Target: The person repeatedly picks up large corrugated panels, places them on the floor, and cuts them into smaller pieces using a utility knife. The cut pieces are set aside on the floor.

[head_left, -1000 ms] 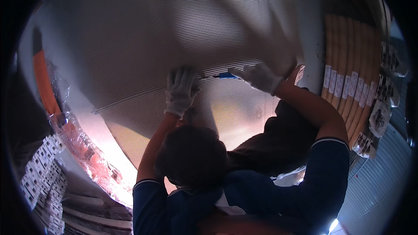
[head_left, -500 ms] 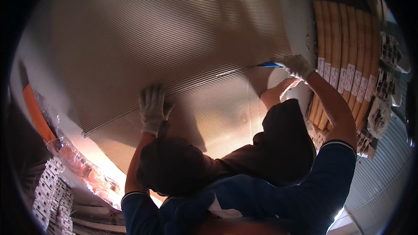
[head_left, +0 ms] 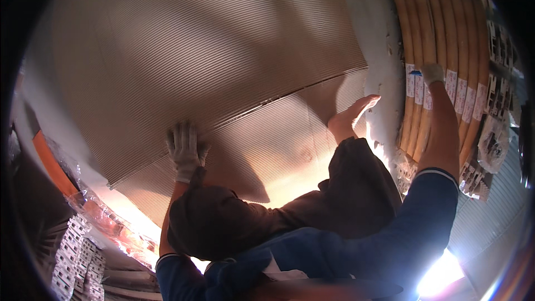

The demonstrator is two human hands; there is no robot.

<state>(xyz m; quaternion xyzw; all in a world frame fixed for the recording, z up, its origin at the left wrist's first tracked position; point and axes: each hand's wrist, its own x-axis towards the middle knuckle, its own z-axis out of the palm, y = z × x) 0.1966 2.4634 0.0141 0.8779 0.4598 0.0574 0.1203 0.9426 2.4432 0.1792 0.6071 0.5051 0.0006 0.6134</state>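
Observation:
A large sheet of corrugated cardboard [head_left: 223, 39] lies across the floor, with a long cut line running from its left edge to its right edge. My left hand [head_left: 185, 147], in a pale work glove, rests flat on the cardboard close to that line, fingers stretched out. Out to the right, my gloved right hand [head_left: 432, 73] is closed, above or against a row of long brown wrapped bundles. From its left side sticks the end of a blue cutter knife [head_left: 416, 72]; the rest of the knife is hidden by the glove.
My bare foot [head_left: 356, 112] stands on the cardboard's right part. Long brown bundles [head_left: 426, 28] with white labels lie at the right, beside pale slotted profiles [head_left: 499, 95]. At the left are an orange strip [head_left: 53, 161], clear plastic film [head_left: 108, 220] and more stacked profiles [head_left: 69, 256].
My right hand has moved right with the cutter knife, off the cardboard to the brown bundles. The line now shows as a dark gap at right. My left hand stays flat.

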